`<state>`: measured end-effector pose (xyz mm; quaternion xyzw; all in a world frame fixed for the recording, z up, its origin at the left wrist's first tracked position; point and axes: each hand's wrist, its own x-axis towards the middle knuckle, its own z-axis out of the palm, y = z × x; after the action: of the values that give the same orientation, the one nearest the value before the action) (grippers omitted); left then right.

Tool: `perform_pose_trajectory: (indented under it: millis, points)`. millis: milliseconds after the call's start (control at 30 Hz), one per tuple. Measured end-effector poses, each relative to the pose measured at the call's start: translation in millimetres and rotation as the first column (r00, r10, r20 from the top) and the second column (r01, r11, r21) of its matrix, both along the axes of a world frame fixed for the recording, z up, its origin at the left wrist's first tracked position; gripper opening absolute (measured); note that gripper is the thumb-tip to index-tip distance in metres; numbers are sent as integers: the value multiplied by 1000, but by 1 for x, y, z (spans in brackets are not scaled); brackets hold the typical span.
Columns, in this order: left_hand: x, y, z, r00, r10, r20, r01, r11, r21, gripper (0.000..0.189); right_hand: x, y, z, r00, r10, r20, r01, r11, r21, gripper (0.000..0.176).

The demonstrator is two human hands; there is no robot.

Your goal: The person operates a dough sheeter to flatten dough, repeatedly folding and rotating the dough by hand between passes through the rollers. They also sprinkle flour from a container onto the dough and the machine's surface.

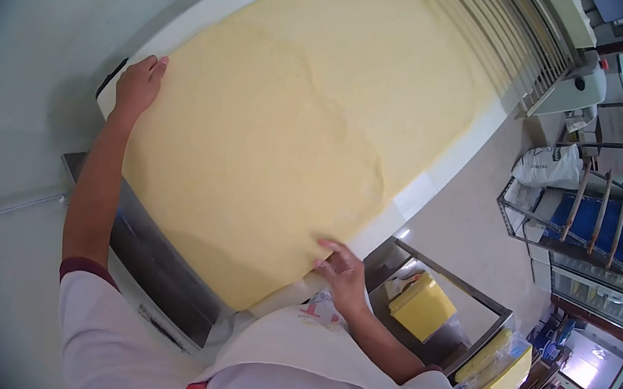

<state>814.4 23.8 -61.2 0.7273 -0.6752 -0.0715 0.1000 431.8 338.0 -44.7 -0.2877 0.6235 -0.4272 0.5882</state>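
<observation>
A wide yellow dough sheet (299,112) covers the sheeter's white belt (442,183). The left hand (139,84) rests flat at the belt's left edge. The right hand (340,269), fingers spread, presses the dough at the near edge. Neither hand grips anything.

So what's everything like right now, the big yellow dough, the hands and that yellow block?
dough sheet: rolled thin, spread flat on the belt, slightly wrinkled.
belt: mostly covered by the dough.
left hand: at the dough's far edge, fingers bent; grip unclear.
right hand: open, fingers spread on the near edge.
yellow block: sitting in the metal cart, untouched.
</observation>
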Motion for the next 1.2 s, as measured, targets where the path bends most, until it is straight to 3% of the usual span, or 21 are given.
perform_pose_trajectory:
  millis: [100, 167, 300, 333, 400, 433, 500, 567, 633, 700, 733, 800, 833, 867, 967, 1033, 1067, 1133, 1200]
  points:
    - [-27, -19, -8, 999, -29, -27, 26, 992, -124, 45, -19, -24, -1, 965, 68, -254, -80, 996, -38, 27]
    - [-33, -24, -13, 999, -25, -41, 19, 991, -132, 44, -23, -34, 29, 910, 287, -300, -252, 956, 151, 29]
    - [-54, -22, 3, 1000, 12, -18, -14, 991, -135, 36, -38, -27, 14, 968, 247, -36, -238, 959, 156, 26]
    - [-57, -20, 2, 999, -26, -24, 20, 977, -212, 32, -48, -36, 20, 956, 270, 113, -288, 940, 184, 21]
    - [-57, -27, -2, 995, -98, -24, 82, 922, -379, 25, -92, -55, 18, 897, 439, -48, -432, 894, 116, 22]
    - [-55, -31, -11, 992, -88, -94, 47, 927, -373, 22, -120, -69, 16, 846, 516, -135, -508, 856, 93, 23]
    - [-55, -35, -31, 971, -54, -234, -32, 937, -348, 18, -185, -115, 14, 947, 243, -209, -226, 969, 103, 16]
    - [-72, -32, -24, 976, 61, -211, -121, 951, -283, 24, -250, -171, 11, 843, 1, -539, -64, 993, -99, 22]
    - [-93, -42, -25, 987, 117, -106, -145, 939, -313, 33, -284, -228, 18, 543, -118, -831, -131, 966, -223, 34]
    - [-116, -55, -37, 989, 116, 89, -71, 912, -403, 42, -301, -273, 4, 411, -68, -909, -329, 919, -218, 42]
    - [-139, -70, -30, 989, 73, 127, -29, 947, -321, 52, -305, -288, -3, 341, -52, -938, -417, 886, -201, 46]
    - [-191, -116, -35, 984, 25, 178, 42, 930, -365, 55, -301, -307, 0, 599, -8, -800, -282, 934, -221, 49]
    - [-218, -146, -37, 996, -61, 66, 81, 926, -370, 54, -298, -319, 5, 698, 15, -716, -233, 950, -207, 50]
    - [-248, -175, -46, 990, -129, 50, 139, 909, -393, 54, -297, -327, 10, 844, -62, -532, -68, 973, -222, 44]
    - [-345, -241, -35, 946, -321, -48, 284, 889, -359, 56, -324, -346, 6, 931, 142, -335, -177, 981, -76, 37]
    - [-381, -278, -15, 860, -481, -169, 453, 873, -179, 57, -321, -352, 14, 905, 240, -352, -250, 968, 16, 26]
    - [-390, -288, 4, 865, -477, -153, 474, 879, -58, 53, -326, -351, 6, 864, 252, -435, -285, 958, -11, 25]
    - [-397, -301, 40, 873, -473, -117, 487, 853, 185, 45, -327, -348, -2, 966, 145, -214, -165, 983, -78, 25]
    - [-392, -313, 34, 857, -491, -154, 510, 850, 129, 35, -322, -354, -2, 999, 43, -22, -43, 999, -24, 28]
